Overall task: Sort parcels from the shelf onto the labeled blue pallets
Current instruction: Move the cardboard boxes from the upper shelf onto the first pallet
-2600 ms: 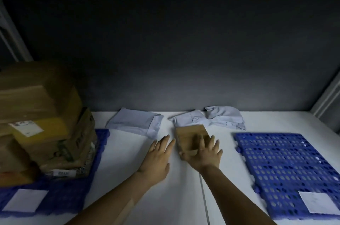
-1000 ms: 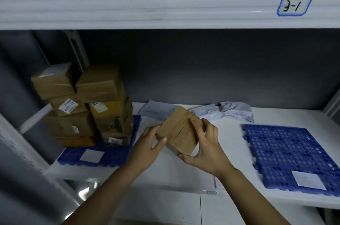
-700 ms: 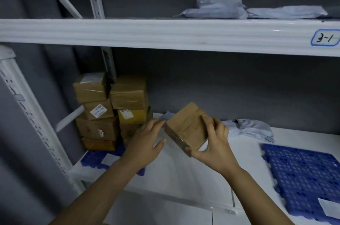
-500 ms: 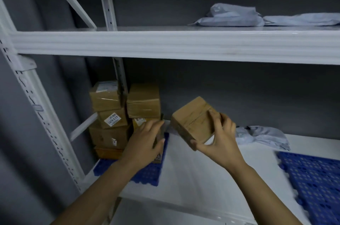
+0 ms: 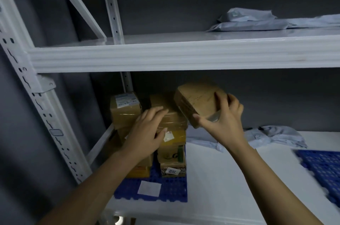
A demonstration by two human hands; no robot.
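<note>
My right hand (image 5: pixel 223 120) grips a small brown cardboard box (image 5: pixel 196 99), tilted in the air just right of the top of the box stack. My left hand (image 5: pixel 147 132) has its fingers straight and rests against the front of the stack of brown taped boxes (image 5: pixel 125 109), near the top box of the right column (image 5: pixel 171 116). The stack stands on the left blue pallet (image 5: pixel 173 188), which carries a white label (image 5: pixel 149 188). A second blue pallet (image 5: pixel 323 167) lies at the right edge of the shelf.
Grey poly mailers (image 5: pixel 276 136) lie on the white shelf board behind the hands. More grey mailers (image 5: pixel 248 20) sit on the upper shelf. A white shelf beam (image 5: pixel 184 55) crosses just above the boxes, and a white upright (image 5: pixel 42 99) stands on the left.
The box was lifted off the shelf board and carried left and up to the stack. My left hand let go of it and moved onto the stack. The view swung left.
</note>
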